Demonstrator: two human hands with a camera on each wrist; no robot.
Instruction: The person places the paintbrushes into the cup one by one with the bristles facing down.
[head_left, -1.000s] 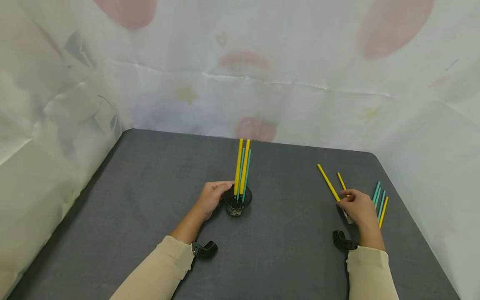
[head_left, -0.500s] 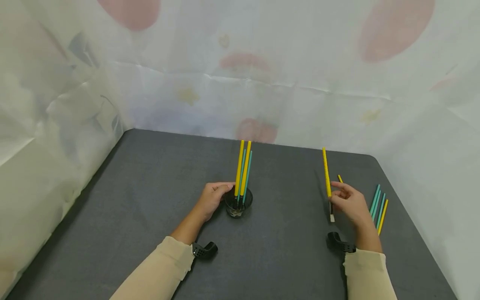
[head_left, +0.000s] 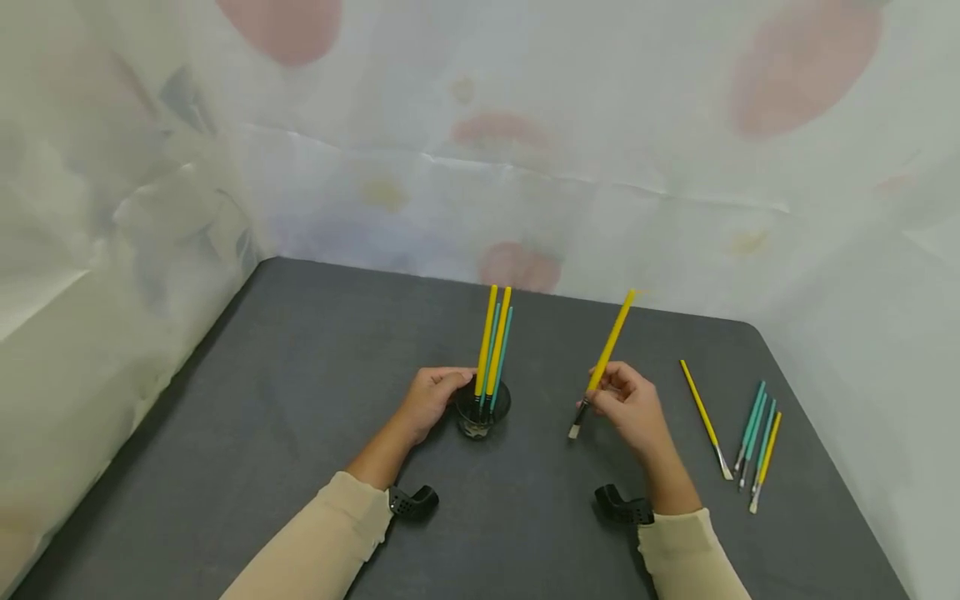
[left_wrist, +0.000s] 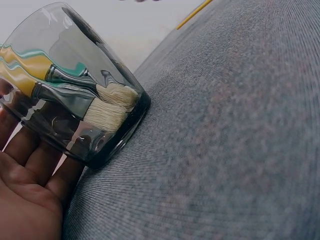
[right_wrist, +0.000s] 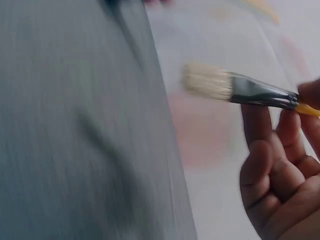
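Note:
A clear glass cup [head_left: 481, 414] [left_wrist: 75, 95] stands mid-table with several yellow and teal paintbrushes [head_left: 495, 350] upright in it, bristles down. My left hand [head_left: 429, 402] [left_wrist: 25, 200] curls round the cup's left side. My right hand [head_left: 630, 406] [right_wrist: 280, 170] pinches a yellow paintbrush [head_left: 606, 356] [right_wrist: 235, 89] in the air right of the cup, bristles down and handle tilted up to the right.
On the grey table [head_left: 300, 400], near the right edge, lie one yellow brush [head_left: 705, 417] and a small group of teal and yellow brushes [head_left: 757, 437]. A white patterned cloth [head_left: 525, 150] walls the back and sides.
My right hand lifted the yellow brush off the table and carried it left toward the cup, tipping its handle upward. My left hand stayed on the cup.

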